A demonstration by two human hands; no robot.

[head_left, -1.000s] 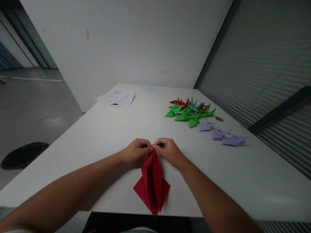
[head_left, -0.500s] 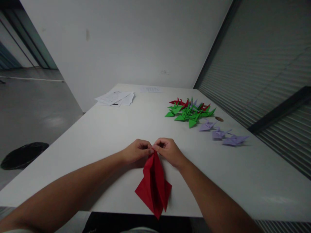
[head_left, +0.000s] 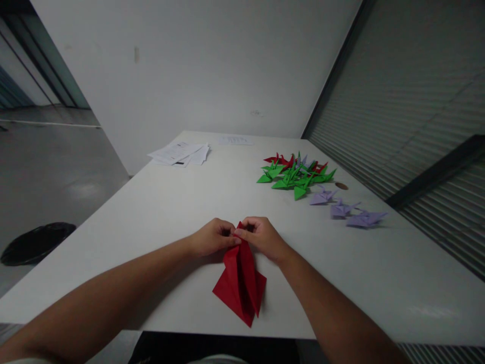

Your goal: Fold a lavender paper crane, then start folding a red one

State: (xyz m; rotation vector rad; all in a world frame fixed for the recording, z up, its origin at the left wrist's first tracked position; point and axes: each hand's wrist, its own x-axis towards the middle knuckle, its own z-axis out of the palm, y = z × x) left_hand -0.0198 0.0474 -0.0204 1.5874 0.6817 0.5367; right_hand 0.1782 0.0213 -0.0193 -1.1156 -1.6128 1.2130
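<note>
A red sheet of origami paper point(head_left: 242, 283), partly folded with long pleats, lies close to the table's near edge. Its narrow tip points away from me and its wide pointed flaps spread toward me. My left hand point(head_left: 215, 236) pinches the narrow part from the left, thumb and fingers closed. From the other side my right hand point(head_left: 261, 236) also pinches it, its thumb pressing close to the left thumb. A bit of red tip shows above the fingers. What lies under the fingertips is hidden.
Several folded paper cranes, green point(head_left: 291, 177), red point(head_left: 286, 161) and light purple point(head_left: 365, 218), rest on the white table's point(head_left: 151, 202) right side. A brown round spot point(head_left: 341, 186) is beside them. Printed papers point(head_left: 180, 153) lie back left; a black-lined bin point(head_left: 38, 242) stands on the floor.
The red paper has shifted a little away from me, and its tip now sticks out beyond my fingers. Both hands stay nearly in place, gripping lower down the paper.
</note>
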